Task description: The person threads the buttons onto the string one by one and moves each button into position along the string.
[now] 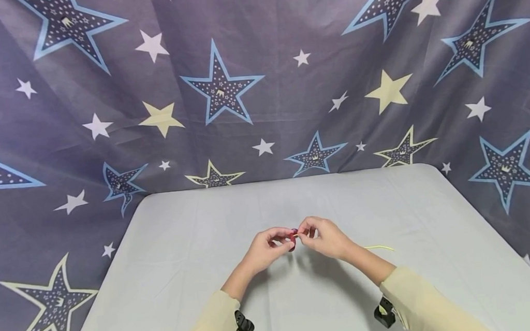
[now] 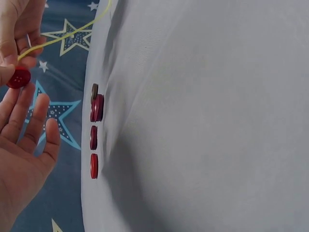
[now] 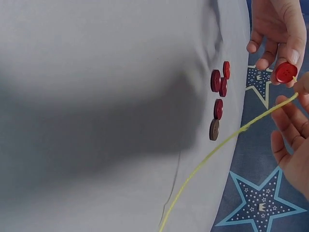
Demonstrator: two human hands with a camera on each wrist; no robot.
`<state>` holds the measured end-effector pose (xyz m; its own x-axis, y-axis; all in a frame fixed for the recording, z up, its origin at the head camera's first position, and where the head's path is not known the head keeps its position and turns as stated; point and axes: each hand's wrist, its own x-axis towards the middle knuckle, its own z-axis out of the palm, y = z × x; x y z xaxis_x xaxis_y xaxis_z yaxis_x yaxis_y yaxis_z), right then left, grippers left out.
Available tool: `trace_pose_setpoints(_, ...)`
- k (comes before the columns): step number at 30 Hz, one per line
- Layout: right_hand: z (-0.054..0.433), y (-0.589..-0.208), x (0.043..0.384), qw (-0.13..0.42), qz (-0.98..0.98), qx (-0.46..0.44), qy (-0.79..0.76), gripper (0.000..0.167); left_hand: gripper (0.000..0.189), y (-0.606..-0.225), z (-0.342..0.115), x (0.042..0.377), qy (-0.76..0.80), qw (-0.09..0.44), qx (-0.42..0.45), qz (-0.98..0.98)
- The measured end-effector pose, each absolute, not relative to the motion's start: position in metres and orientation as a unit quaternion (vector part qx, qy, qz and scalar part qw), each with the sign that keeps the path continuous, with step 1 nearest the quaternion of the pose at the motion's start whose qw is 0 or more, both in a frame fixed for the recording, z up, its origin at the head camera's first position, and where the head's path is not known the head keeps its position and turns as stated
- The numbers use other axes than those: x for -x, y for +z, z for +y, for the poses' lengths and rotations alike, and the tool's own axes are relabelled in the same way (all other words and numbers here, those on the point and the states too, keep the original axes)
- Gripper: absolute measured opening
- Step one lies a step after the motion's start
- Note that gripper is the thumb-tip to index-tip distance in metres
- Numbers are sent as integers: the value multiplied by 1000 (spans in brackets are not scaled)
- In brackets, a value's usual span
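Note:
Between thumb and forefinger, my left hand (image 1: pixel 263 250) pinches a round red button (image 2: pixel 19 77); its other fingers are spread in the left wrist view. In the right wrist view small holes show in the button's face. My right hand (image 1: pixel 325 237) pinches a yellow string (image 3: pixel 203 162) close to its end, right at the button. A bit of yellow shows at the button's edge there. From the right fingers the string trails away, and part of it shows beyond the right forearm in the head view.
Several loose buttons lie on the pale cloth-covered table (image 1: pixel 186 296), among them a bright red button (image 2: pixel 94 166), a dark red button (image 3: pixel 216 80) and a brownish button (image 3: pixel 214 130). Behind the table hangs a star-patterned curtain (image 1: pixel 283 101). Both wrists carry small black cameras.

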<state>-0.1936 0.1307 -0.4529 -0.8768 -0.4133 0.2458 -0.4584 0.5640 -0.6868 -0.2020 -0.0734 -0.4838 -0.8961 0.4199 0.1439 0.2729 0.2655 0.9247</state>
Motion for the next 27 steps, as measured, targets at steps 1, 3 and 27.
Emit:
trace_pose_setpoints(1,131,-453,194,27,-884,-246,396,4,26,-484,-73,202,566,66,-215,793)
trace_pose_setpoints(3,130,-453,194,23,-885,-245,396,4,26,-483,-74,203,568,67,-210,793)
trace_pose_setpoints(27,127,-457,193,15,-878,-260,401,4,27,-485,-74,202,574,70,-204,790)
